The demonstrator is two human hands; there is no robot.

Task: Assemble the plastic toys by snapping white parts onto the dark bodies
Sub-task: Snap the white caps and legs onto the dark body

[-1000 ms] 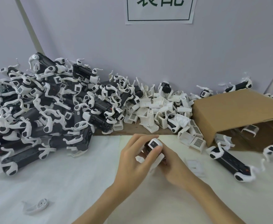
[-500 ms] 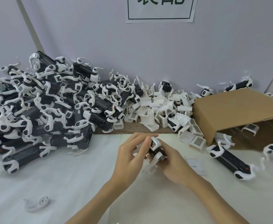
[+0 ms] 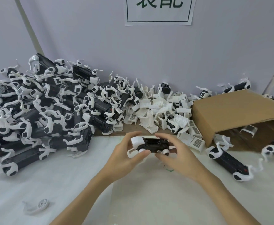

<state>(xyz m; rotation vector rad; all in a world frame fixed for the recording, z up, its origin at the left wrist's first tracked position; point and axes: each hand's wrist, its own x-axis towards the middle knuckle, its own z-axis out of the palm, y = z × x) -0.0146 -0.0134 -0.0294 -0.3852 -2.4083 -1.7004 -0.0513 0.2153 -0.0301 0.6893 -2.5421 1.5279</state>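
A dark toy body (image 3: 155,144) sat level at the centre of the frame, held just above the white tabletop (image 3: 149,192) between both hands. A white part (image 3: 137,141) capped its left end, and small white pieces showed along its underside, though their exact shape was hard to make out. The left hand (image 3: 124,157) had its grip closed on the capped end, thumb under the body and fingers curled over the top. The right hand (image 3: 180,155) had its grip closed on the other end, thumb below and fingers arched above.

Behind the hands, at centre frame, lay a heap of loose white parts (image 3: 159,109). A large pile of assembled toys (image 3: 43,108) filled the left half of the frame against the wall. At the right edge a cardboard box (image 3: 233,114) lay on its side, with one assembled toy (image 3: 228,161) on the tabletop in front of it. A single white leg piece (image 3: 37,207) rested in the lower left, well apart from the hands. A paper sign (image 3: 159,10) hung on the wall at the top centre.
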